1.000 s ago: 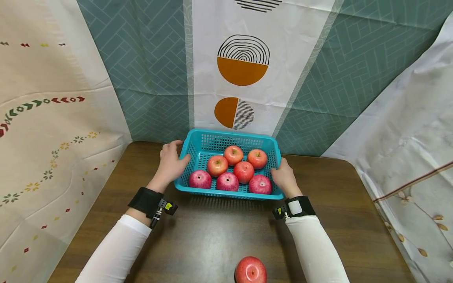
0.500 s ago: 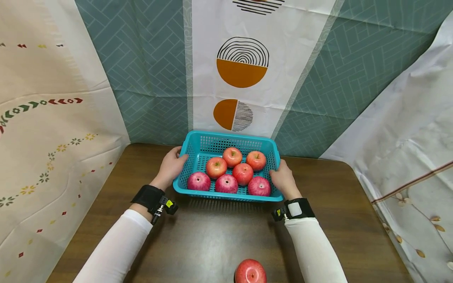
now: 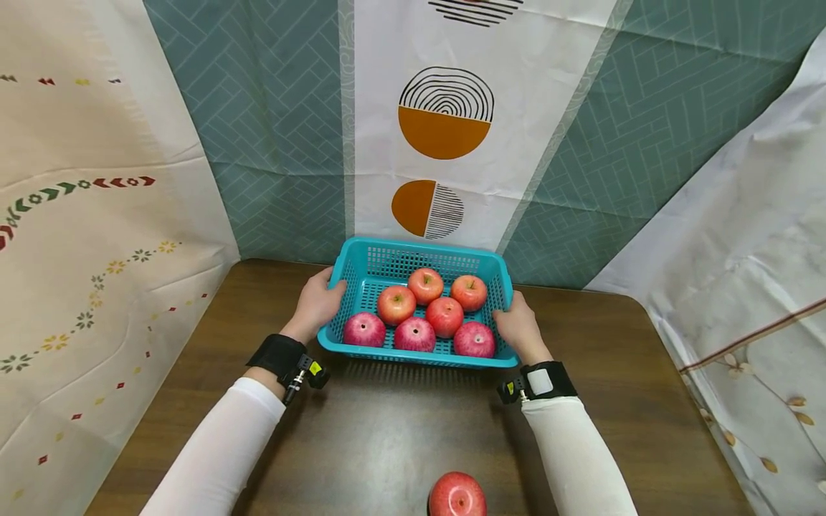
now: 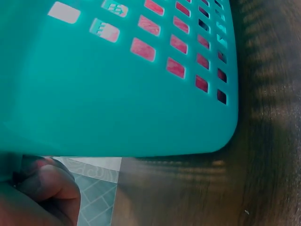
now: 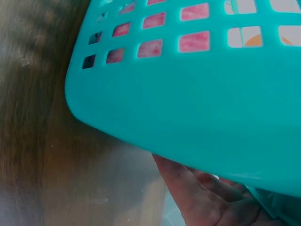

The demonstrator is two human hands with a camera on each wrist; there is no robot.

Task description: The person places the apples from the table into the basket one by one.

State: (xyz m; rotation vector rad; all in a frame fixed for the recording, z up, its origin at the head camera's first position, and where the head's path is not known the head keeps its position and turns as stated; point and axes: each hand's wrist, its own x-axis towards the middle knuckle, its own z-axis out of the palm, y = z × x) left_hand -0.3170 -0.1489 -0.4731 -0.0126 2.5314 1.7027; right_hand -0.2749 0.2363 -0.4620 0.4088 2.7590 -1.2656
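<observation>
A turquoise plastic basket [image 3: 413, 358] with perforated walls stands at the back of the table, holding several red apples [image 3: 444, 317]. My left hand [image 3: 319, 304] grips its left rim, thumb over the edge; in the left wrist view the curled fingers [image 4: 54, 181] show beside the basket wall [image 4: 94, 103]. On the opposite side my right hand [image 3: 518, 326] holds the right rim, thumb on top. The right wrist view has the fingers [image 5: 197, 193] reaching under the rim of the basket [image 5: 188, 103]. One more apple [image 3: 457, 494] lies on the table near the front.
The brown wooden table [image 3: 387, 430] runs back to a hanging teal and white cloth [image 3: 277, 143], close behind the basket. Pale patterned cloth [image 3: 97, 287] hangs along the left, and white cloth [image 3: 729, 272] along the right.
My left hand's fingers, spread at the basket's left side a second ago, have closed in around the rim. The basket, right hand and apples look the same, apart from slight camera motion.
</observation>
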